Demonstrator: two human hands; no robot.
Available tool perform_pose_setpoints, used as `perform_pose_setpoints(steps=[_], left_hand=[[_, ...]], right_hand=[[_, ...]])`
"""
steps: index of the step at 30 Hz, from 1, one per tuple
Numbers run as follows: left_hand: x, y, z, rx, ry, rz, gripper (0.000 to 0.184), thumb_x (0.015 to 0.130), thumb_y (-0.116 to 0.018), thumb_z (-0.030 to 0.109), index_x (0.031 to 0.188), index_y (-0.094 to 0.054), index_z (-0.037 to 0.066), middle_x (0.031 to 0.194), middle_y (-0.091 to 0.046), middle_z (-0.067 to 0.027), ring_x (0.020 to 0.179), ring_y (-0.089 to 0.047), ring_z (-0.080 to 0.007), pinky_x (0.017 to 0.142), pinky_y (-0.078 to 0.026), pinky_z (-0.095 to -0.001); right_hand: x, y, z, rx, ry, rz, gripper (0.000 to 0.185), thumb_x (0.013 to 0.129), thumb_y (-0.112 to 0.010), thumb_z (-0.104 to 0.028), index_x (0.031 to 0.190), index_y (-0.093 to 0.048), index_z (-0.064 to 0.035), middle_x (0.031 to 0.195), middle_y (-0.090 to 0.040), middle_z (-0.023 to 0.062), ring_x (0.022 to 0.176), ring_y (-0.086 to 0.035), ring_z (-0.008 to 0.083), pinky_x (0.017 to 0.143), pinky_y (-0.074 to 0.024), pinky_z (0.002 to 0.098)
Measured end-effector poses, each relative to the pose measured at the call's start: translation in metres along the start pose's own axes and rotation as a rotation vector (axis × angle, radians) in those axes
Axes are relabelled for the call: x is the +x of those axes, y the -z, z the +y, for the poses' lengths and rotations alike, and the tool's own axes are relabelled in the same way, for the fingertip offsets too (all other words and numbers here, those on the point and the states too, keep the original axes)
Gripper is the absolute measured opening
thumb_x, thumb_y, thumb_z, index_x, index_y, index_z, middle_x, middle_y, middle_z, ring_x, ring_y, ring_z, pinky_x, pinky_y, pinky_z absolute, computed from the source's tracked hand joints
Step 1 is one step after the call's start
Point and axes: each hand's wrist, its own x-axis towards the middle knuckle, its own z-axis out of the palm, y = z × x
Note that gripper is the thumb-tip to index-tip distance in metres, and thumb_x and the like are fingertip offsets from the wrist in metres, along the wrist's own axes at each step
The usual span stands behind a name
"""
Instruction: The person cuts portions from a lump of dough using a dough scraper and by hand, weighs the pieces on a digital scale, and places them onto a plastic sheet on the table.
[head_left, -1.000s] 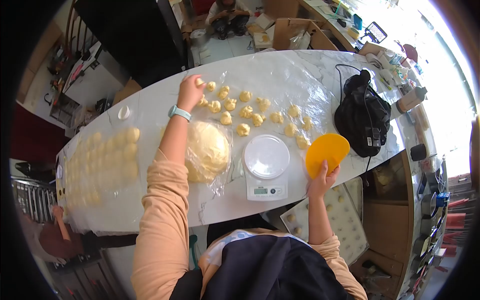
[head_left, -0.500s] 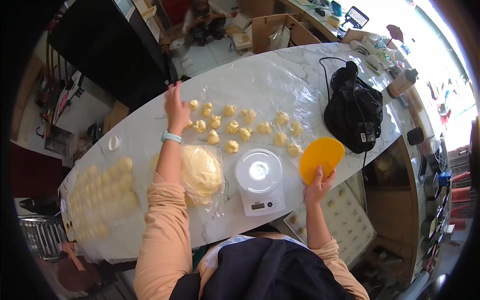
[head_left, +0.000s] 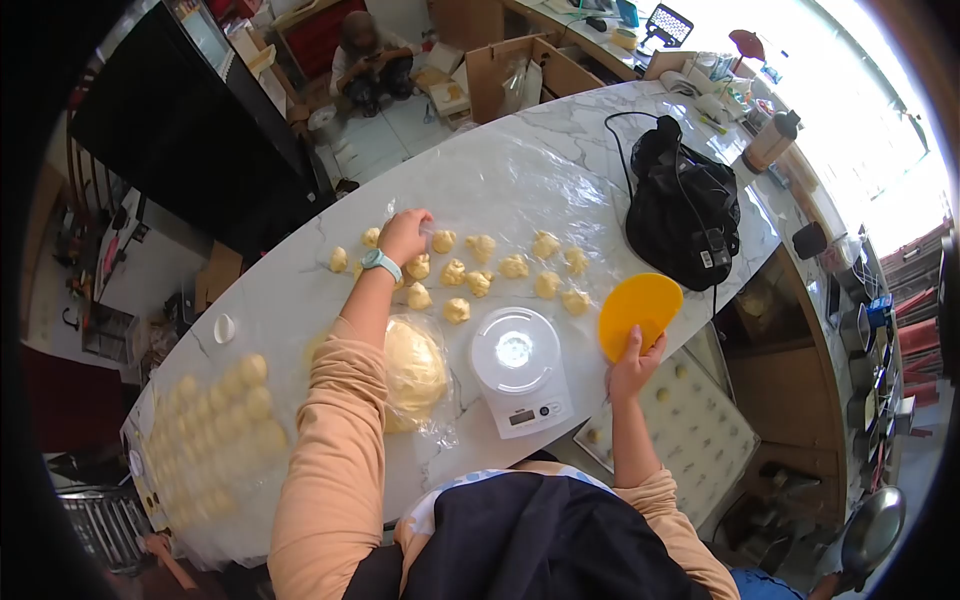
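Observation:
My left hand (head_left: 405,236), with a pale watch on its wrist, is over the dough pieces (head_left: 481,247). Its fingers are closed together near the clear plastic sheet (head_left: 480,180); what they hold, if anything, is hidden. My right hand (head_left: 634,367) grips a round yellow scraper (head_left: 640,312) by its lower edge. Between my arms lie a large dough mass (head_left: 413,370) under plastic and a white scale (head_left: 515,350) with nothing on its plate. One dough piece (head_left: 338,260) sits alone to the left of my left hand.
Plastic-covered dough balls (head_left: 215,420) fill the table's left end. A small white cup (head_left: 224,328) stands near the edge. At the right are a black bag with a cable (head_left: 685,210) and a bottle (head_left: 771,141). A tray (head_left: 700,430) sits below the table. A person (head_left: 368,60) crouches beyond.
My left hand has come down and right from the far edge, its spread fingers now closed, over the middle dough pieces. The view has turned. My right hand still holds the scraper.

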Motion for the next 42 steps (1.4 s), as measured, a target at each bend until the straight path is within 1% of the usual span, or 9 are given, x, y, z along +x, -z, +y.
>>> perform_pose_setpoints(steps=[10, 19, 22, 25, 30, 32, 35, 38, 42], left_hand=[[-0.032, 0.069, 0.006, 0.230, -0.546, 0.607, 0.017, 0.077, -0.053, -0.003, 0.089, -0.064, 0.004, 0.090, -0.065, -0.0093, 0.093, -0.060, -0.0292, 0.086, -0.045, -0.0379], [-0.115, 0.069, -0.063, -0.063, -0.175, 0.008, 0.008, 0.073, -0.058, -0.002, 0.078, -0.064, 0.002, 0.079, -0.063, -0.0119, 0.082, -0.061, -0.0291, 0.074, -0.049, -0.0381], [-0.118, 0.058, -0.057, -0.114, -0.224, 0.027, 0.009, 0.073, -0.057, -0.001, 0.079, -0.064, 0.000, 0.079, -0.062, -0.0133, 0.079, -0.061, -0.0300, 0.071, -0.049, -0.0389], [-0.115, 0.059, -0.045, -0.007, -0.057, -0.082, 0.013, 0.072, -0.058, 0.001, 0.083, -0.065, 0.003, 0.091, -0.063, -0.0142, 0.084, -0.060, -0.0312, 0.075, -0.049, -0.0393], [-0.111, 0.041, 0.031, -0.012, -0.227, 0.099, 0.037, 0.079, -0.057, 0.010, 0.115, -0.059, 0.009, 0.125, -0.053, -0.0145, 0.119, -0.047, -0.0335, 0.101, -0.037, -0.0389], [-0.121, 0.006, 0.047, 0.037, -0.348, -0.087, 0.038, 0.088, -0.051, 0.016, 0.125, -0.054, 0.011, 0.133, -0.050, -0.0135, 0.128, -0.041, -0.0319, 0.109, -0.027, -0.0426], [-0.143, 0.010, 0.078, -0.075, -0.093, -0.409, 0.035, 0.094, -0.045, 0.021, 0.127, -0.054, 0.010, 0.137, -0.047, -0.0126, 0.132, -0.037, -0.0302, 0.112, -0.020, -0.0442], [-0.186, 0.056, 0.105, -0.158, -0.301, 0.001, 0.033, 0.094, -0.048, 0.018, 0.125, -0.054, 0.008, 0.129, -0.054, -0.0122, 0.125, -0.046, -0.0300, 0.107, -0.030, -0.0428], [-0.282, 0.081, 0.118, -0.516, -0.026, 0.720, 0.009, 0.088, -0.059, 0.008, 0.092, -0.062, 0.001, 0.085, -0.065, -0.0095, 0.078, -0.061, -0.0208, 0.071, -0.048, -0.0296]], right_hand=[[0.002, 0.000, 0.000, -0.106, 0.059, 0.044, 0.030, 0.093, -0.055, -0.016, 0.117, -0.046, 0.0000, 0.108, -0.056, 0.0079, 0.099, -0.053, 0.0159, 0.088, -0.0416, 0.0277], [0.001, -0.004, -0.006, -0.194, 0.095, 0.013, 0.032, 0.092, -0.055, -0.016, 0.118, -0.046, 0.0007, 0.107, -0.057, 0.0088, 0.097, -0.055, 0.0165, 0.086, -0.0424, 0.0275], [-0.001, -0.005, -0.007, -0.159, 0.077, 0.006, 0.032, 0.093, -0.055, -0.017, 0.118, -0.046, 0.0006, 0.108, -0.057, 0.0090, 0.097, -0.055, 0.0165, 0.086, -0.0430, 0.0276], [0.001, -0.004, -0.005, -0.191, 0.068, -0.004, 0.032, 0.093, -0.054, -0.016, 0.119, -0.046, 0.0006, 0.108, -0.057, 0.0092, 0.098, -0.055, 0.0168, 0.087, -0.0435, 0.0282], [0.002, -0.004, -0.001, -0.181, 0.104, 0.004, 0.031, 0.093, -0.054, -0.016, 0.118, -0.046, 0.0009, 0.108, -0.057, 0.0095, 0.098, -0.055, 0.0175, 0.087, -0.0436, 0.0289], [0.002, -0.002, -0.003, -0.185, 0.124, -0.005, 0.031, 0.093, -0.054, -0.015, 0.118, -0.046, 0.0011, 0.108, -0.057, 0.0095, 0.098, -0.056, 0.0176, 0.087, -0.0436, 0.0292], [0.002, 0.000, -0.002, -0.180, 0.125, -0.026, 0.031, 0.093, -0.054, -0.015, 0.117, -0.046, 0.0012, 0.108, -0.057, 0.0095, 0.098, -0.056, 0.0176, 0.086, -0.0439, 0.0293], [0.004, -0.001, 0.000, -0.110, 0.090, -0.022, 0.031, 0.093, -0.055, -0.017, 0.118, -0.046, 0.0000, 0.108, -0.056, 0.0089, 0.097, -0.056, 0.0169, 0.085, -0.0449, 0.0288], [-0.001, -0.002, -0.011, 0.064, 0.061, -0.017, 0.034, 0.094, -0.057, -0.022, 0.118, -0.045, -0.0023, 0.109, -0.057, 0.0073, 0.096, -0.057, 0.0149, 0.083, -0.0464, 0.0281]])
